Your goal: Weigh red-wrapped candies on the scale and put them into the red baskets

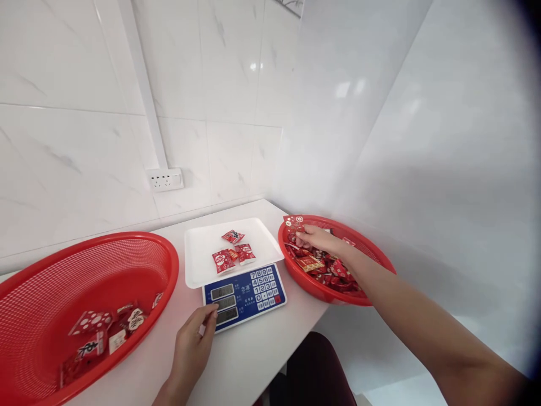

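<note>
A blue-fronted weighing scale [244, 295] stands on the white table, and its white tray [198, 254] carries three red snack packets [231, 255]. My left hand [192, 344] rests by the scale's front left corner, fingers loosely curled, fingertips touching the scale's edge, holding nothing. My right hand [316, 238] reaches into the red basket on the right [321, 287], which is full of red packets. Its fingers are pinched on a red packet [295, 223] near the basket's far rim.
A large red mesh basket [139, 248] sits at the left with several red and white packets [101, 332] at its bottom. White tiled walls close the back and right. A wall socket [165, 180] is behind the scale. The table edge runs along the front right.
</note>
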Demonstrator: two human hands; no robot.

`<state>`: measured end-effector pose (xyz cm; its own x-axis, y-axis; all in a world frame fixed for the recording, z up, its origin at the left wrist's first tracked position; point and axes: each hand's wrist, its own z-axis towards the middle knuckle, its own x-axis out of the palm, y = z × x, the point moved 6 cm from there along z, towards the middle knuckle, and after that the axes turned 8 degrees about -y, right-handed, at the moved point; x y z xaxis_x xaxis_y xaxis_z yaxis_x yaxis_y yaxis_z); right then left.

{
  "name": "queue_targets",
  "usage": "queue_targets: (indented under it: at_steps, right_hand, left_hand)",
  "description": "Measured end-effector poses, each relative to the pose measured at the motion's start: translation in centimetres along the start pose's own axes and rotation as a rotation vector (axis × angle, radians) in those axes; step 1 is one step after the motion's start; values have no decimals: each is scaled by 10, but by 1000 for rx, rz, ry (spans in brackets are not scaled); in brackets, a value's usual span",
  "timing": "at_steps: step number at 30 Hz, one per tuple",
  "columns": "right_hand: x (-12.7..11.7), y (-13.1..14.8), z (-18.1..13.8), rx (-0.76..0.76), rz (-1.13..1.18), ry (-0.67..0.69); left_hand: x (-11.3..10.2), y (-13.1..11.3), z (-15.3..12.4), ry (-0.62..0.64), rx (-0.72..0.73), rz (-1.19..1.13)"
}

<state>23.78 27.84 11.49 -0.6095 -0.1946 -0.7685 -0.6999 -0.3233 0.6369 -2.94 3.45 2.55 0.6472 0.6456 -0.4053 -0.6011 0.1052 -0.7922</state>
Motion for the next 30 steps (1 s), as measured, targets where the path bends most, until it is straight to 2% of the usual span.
queue_targets:
  at_steps: [5,8,11,13,17,22,26,30]
  right_hand:
    - [58,78,11,-222,-92,-24]
    - [89,115,9,-305,-175,-51]
    - [102,135,6,-362,-229,-62]
    - [98,135,5,-381,-246,-63]
    - [67,105,8,-346,-270,-110]
    - [20,35,13,-209,-382,-169]
    - [1,-18,9,-85,-475,-75]
    - [-2,-56,2,-5,-545,75]
  left_hand:
    - [-1,1,0,-6,-2,-3]
    - [-2,1,1,-3,-7,-11]
    - [-1,2,1,7,-19,-18]
    - [-1,4,0,8,-36,-25]
    - [0,4,0,-4,-31,-21]
    - [0,0,-1,-21,9,-7]
    - [-1,0,-1,-26,-1,-19]
    - [-1,2,0,-20,-27,-16]
